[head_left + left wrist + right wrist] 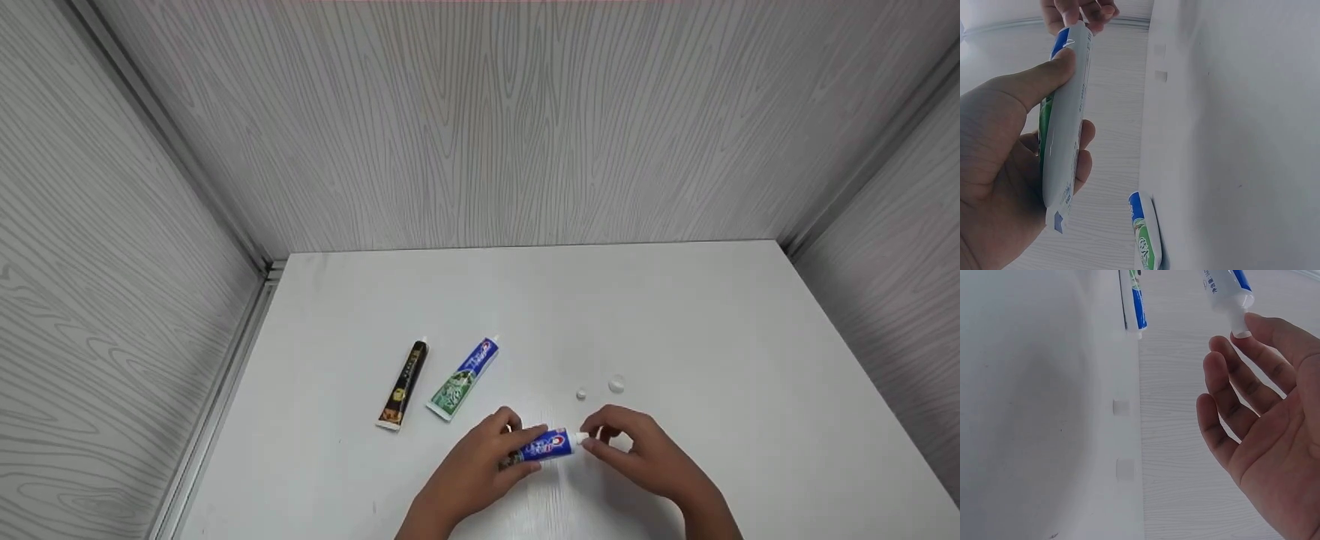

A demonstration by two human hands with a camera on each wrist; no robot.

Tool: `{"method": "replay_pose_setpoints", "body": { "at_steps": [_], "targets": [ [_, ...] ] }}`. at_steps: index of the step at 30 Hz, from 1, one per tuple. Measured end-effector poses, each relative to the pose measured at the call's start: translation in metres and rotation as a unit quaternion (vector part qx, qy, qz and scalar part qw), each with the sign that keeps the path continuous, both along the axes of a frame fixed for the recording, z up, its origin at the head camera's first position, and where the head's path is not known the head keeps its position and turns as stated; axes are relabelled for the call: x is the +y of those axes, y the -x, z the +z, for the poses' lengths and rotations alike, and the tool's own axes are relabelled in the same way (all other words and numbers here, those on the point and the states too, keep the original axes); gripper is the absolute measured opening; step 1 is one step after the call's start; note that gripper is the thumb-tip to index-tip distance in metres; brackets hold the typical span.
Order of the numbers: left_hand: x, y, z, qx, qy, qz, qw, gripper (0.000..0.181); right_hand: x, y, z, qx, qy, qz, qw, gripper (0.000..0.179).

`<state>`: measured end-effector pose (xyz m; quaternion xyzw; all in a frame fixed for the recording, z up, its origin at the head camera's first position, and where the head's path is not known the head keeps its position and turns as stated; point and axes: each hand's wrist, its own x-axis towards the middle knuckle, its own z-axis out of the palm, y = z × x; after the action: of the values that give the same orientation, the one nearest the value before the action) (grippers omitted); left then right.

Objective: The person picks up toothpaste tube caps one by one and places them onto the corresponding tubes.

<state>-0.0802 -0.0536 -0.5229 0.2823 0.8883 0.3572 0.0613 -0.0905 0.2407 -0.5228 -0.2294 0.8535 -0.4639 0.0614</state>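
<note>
My left hand grips a blue toothpaste tube, its thumb along one face and its fingers round the other side. The tube points right in the head view. At that end my right hand pinches the white cap between thumb and index finger. The other right fingers are loosely bent, apart from the tube. In the left wrist view the tube's flat crimped end sticks out below the palm.
A black toothpaste tube and a blue-green toothpaste tube lie on the white table to the left. Two small white caps, a smaller one and a larger one, rest beyond the right hand. Grey wood-grain panels enclose the table.
</note>
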Motion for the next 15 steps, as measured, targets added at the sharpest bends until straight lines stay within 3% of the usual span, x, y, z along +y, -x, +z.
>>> {"method": "replay_pose_setpoints", "body": {
  "at_steps": [4, 15],
  "targets": [
    [0.0005, -0.0004, 0.0, -0.005, 0.0, -0.001, 1.0, 0.048, -0.0002, -0.0005, -0.0004, -0.013, -0.01, -0.005, 0.9999, 0.004],
    [0.0011, -0.0014, 0.0001, 0.001, -0.003, -0.003, 1.0, 0.047, -0.0009, 0.0004, 0.004, -0.041, -0.029, -0.025, 0.9984, 0.018]
  ]
}}
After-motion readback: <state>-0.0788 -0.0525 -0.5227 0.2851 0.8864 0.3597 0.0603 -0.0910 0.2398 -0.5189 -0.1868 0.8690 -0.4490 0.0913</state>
